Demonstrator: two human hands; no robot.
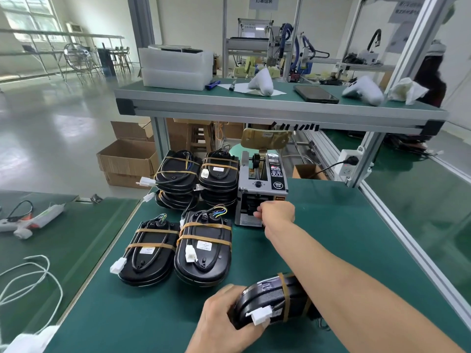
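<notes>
Left hand (224, 319) grips a black housing (270, 301) at the near edge of the bench (356, 238), fingers curled round its end. The housing is tilted, banded with brown tape, and its white plug (261, 315) sits against the fingers. Right hand (276, 212) is at the front slot of the tape dispenser (262, 189), fingertips at the outlet; can't tell if they pinch anything. The right forearm crosses over the held housing.

Left of the dispenser, just beside it, are two rear stacks of housings (219, 174). Two more taped housings (204, 250) lie in front, between the stacks and the left hand, with wires and plugs sticking out toward the bench's left edge.

An upper shelf (280, 110) overhangs the back, low above the dispenser, carrying a phone (316, 94) and white foam trays (175, 67). A frame post (364, 159) with a socket block (349, 161) bounds the right rear, and a rail runs down the right edge.

Open green mat lies right of the arm and in front of the taped housings. Cardboard boxes (127, 159) are on the floor beyond the left rear corner. A second bench to the left holds a white cable (30, 276).
</notes>
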